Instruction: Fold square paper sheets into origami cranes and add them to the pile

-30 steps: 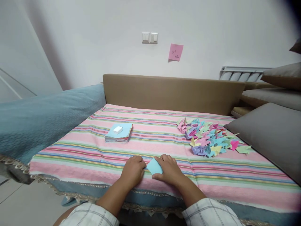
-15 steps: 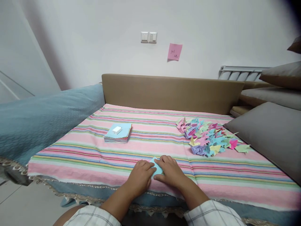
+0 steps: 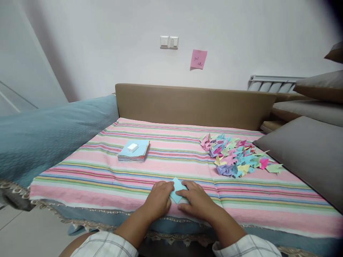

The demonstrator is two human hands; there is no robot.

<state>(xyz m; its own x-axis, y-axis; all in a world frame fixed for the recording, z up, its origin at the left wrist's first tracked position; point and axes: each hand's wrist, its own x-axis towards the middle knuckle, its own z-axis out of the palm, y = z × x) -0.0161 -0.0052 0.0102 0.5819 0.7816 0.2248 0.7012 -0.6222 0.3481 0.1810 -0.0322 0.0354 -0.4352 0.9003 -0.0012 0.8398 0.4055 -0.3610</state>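
Observation:
A light-blue square of folded paper (image 3: 175,191) lies on the striped cloth near the front edge, turned corner-up like a diamond. At its left corner, my left hand (image 3: 160,197) has its fingers curled together, gripping the edge. My right hand (image 3: 197,198) rests on the other side with fingers spread. Its index fingertip touches the paper and the thumb sits just below it. Beyond my right hand is a heap of folded paper cranes (image 3: 235,157) in many colours. A stack of coloured paper (image 3: 134,151) with a small white block (image 3: 132,147) on top lies further left.
The striped cloth (image 3: 174,142) covers a sofa seat with a brown backrest (image 3: 193,107). Grey cushions (image 3: 302,153) are piled at the right. A blue-covered armrest (image 3: 59,132) bounds the left. A pink note (image 3: 198,59) and switches (image 3: 169,42) are on the wall.
My right hand has shifted a little to the right and its fingers have moved apart. More of the blue paper shows between my hands, as a whole diamond.

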